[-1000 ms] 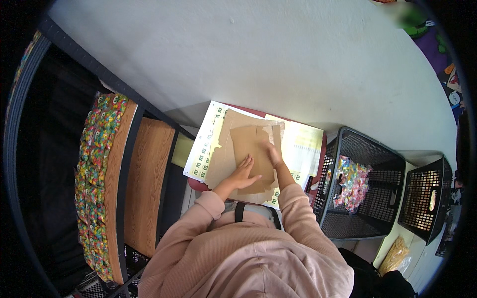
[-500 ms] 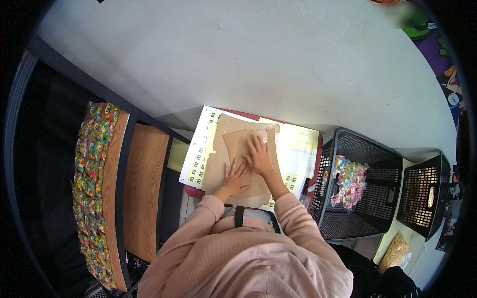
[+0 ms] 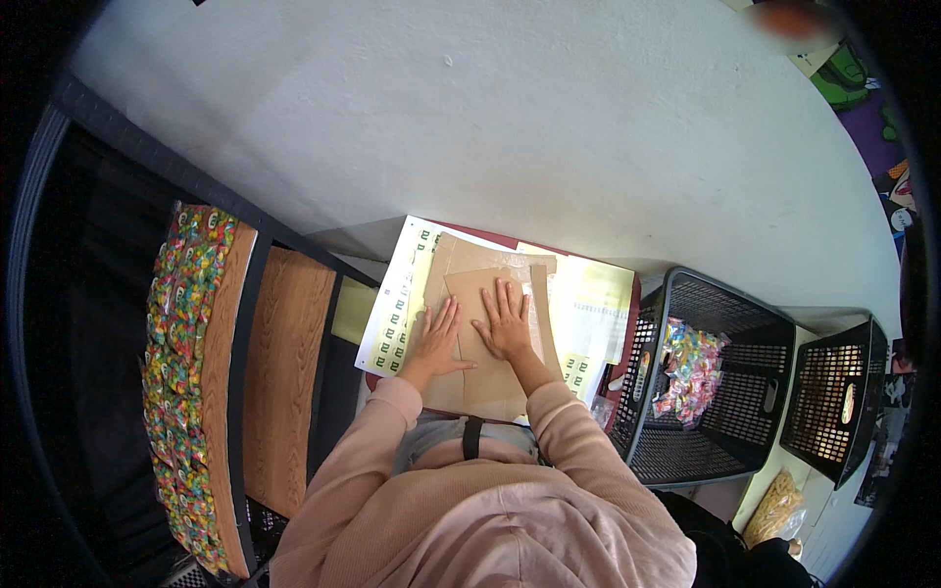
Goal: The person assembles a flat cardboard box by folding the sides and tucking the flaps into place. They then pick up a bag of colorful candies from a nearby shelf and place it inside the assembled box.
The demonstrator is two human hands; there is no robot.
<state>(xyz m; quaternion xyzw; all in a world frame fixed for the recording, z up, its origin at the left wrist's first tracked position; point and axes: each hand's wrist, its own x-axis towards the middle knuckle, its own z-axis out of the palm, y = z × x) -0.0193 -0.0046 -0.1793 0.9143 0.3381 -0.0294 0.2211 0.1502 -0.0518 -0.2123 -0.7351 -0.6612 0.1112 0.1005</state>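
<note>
A large piece of brown cardboard [image 3: 469, 251] lies on the sheets in front of me. On it rests a smaller brown sheet [image 3: 495, 380], whose exact material I cannot tell. My left hand [image 3: 437, 340] lies flat at the left edge of this smaller sheet, fingers spread and pointing away from me. Flat on its upper middle is my right hand [image 3: 505, 323], with the fingers apart. Neither hand grips anything. Shiny clear tape or film [image 3: 534, 284] shows on the cardboard to the right of my right hand.
White-and-yellow printed sheets [image 3: 397, 304] cover a dark red table [image 3: 635, 294]. To the right stand a black basket [image 3: 730, 461] holding wrapped sweets [image 3: 690, 372] and a smaller black basket [image 3: 833, 412]. Bags of colourful sweets [image 3: 186, 392] line a wooden shelf [image 3: 284, 382] at left. A wall [image 3: 441, 127] rises behind.
My left hand has slid left to the smaller sheet's edge, and my right hand has moved slightly nearer to me. The smaller sheet now lies straighter on the cardboard.
</note>
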